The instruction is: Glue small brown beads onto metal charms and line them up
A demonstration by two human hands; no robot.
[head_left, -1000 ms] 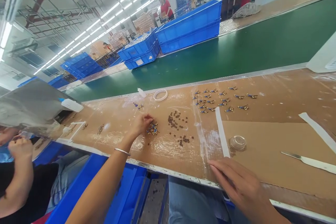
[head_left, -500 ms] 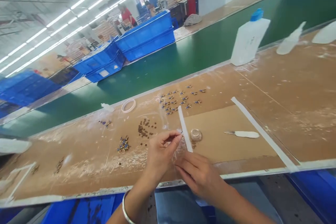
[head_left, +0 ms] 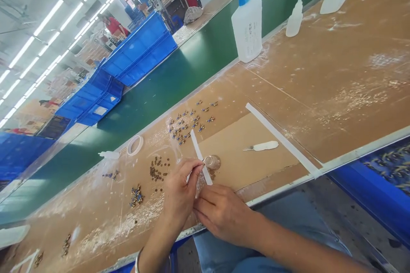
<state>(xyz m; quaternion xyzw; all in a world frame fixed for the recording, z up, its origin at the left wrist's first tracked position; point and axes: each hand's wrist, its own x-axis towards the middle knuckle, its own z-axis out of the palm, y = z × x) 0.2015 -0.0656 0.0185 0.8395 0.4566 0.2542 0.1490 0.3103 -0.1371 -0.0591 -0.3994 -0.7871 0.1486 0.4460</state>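
My left hand (head_left: 179, 190) is closed in a pinch, thumb against forefinger; a tiny dark bit shows at the fingertips, too small to name. Just beside those tips stands a small clear cup (head_left: 212, 162) on a cardboard sheet (head_left: 230, 140). My right hand (head_left: 224, 213) is closed below and to the right, its fingertips together close to the left hand; whatever they hold is hidden. Left of my hands lie small brown discs (head_left: 156, 170) and a heap of blue-and-gold pieces (head_left: 136, 196). More such pieces (head_left: 195, 123) are spread out beyond. A thin-pointed tool with a white handle (head_left: 265, 146) rests on the cardboard.
White tape strips (head_left: 282, 138) edge the cardboard. A tape roll (head_left: 135, 145) and a small white bottle (head_left: 109, 155) lie left. Along the back stand a large blue-capped bottle (head_left: 247, 30) and a squeeze bottle (head_left: 294, 19). Blue crates (head_left: 137, 51) stand past the green belt (head_left: 160, 87).
The view has tilted and swung right, so the bench appears shifted left. Both hands keep their pinch, and the left fingertips now appear closer to the clear cup.
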